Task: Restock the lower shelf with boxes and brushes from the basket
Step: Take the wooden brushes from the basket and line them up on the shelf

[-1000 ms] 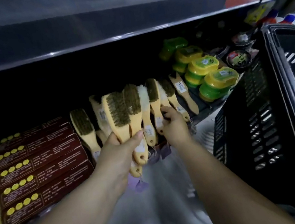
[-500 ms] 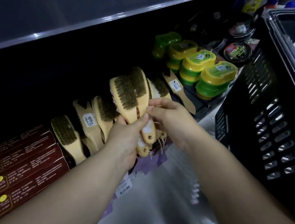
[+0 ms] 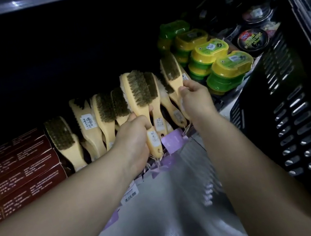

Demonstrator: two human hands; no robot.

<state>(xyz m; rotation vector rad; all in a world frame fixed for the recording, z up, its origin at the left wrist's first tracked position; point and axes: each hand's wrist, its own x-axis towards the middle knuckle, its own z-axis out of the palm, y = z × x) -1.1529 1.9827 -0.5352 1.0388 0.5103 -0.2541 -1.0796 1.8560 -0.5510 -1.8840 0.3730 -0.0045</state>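
Left hand point(image 3: 132, 134) fingers curled round brush point(image 3: 142, 103) handle, bristle end pointing up and away, right hand point(image 3: 192, 99) pinching second brush point(image 3: 172, 76), likewise upright, labels unreadable

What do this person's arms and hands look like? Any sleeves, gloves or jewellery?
Both forearms are bare all the way to the bottom edge of the picture: no sleeves show. The left hand and right hand wear no gloves, and no rings, watch or bracelet can be seen on the parts in view.

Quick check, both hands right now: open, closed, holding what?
Left hand: grips the handles of two wooden brushes.
Right hand: grips one brush by its handle.
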